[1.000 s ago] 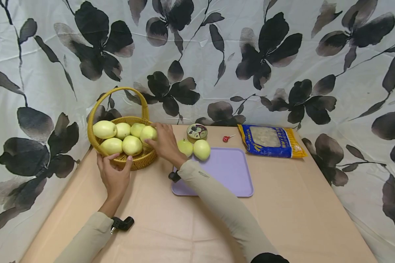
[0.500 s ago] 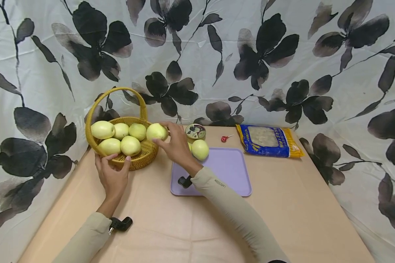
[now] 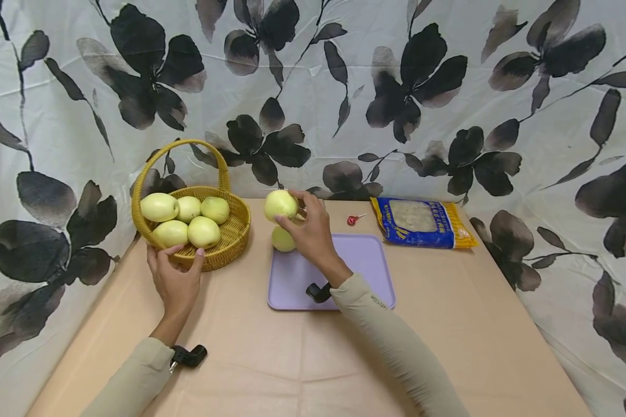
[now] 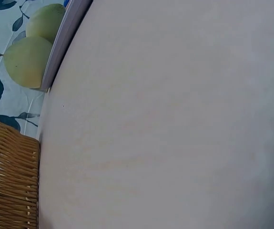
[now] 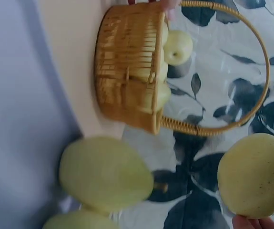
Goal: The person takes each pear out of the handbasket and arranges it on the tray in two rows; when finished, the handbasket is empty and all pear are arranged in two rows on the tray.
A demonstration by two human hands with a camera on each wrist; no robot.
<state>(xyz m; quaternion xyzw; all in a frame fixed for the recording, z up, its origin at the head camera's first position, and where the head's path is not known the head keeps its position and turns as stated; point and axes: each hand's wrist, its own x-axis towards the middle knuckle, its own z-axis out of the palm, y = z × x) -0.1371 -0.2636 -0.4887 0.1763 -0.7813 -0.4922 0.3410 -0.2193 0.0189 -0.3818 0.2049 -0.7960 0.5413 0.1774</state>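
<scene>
A yellow wicker basket (image 3: 235,252) with an arched handle stands at the left, holding several pale green pears (image 3: 204,233). At its near side my left hand (image 3: 174,281) holds the rim, thumb and fingers spread. My right hand (image 3: 315,234) pinches a pear (image 3: 280,205) in the air, above the far left corner of the lilac tray (image 3: 334,292). Below it another pear (image 3: 283,239) sits on the tray. In the right wrist view the held pear (image 5: 253,176) is between fingertips, and two tray pears, one with a stem (image 5: 106,174), show at the bottom.
A blue and yellow packet (image 3: 422,223) lies at the back right. Beside it is a small red lollipop (image 3: 352,220). The round tin at the back is mostly hidden behind my right hand. A flowered cloth (image 3: 323,104) hangs behind the table (image 3: 271,359).
My right hand has lifted the pear out of the basket and carried it right, to above the tray. The left hand has stayed on the basket rim.
</scene>
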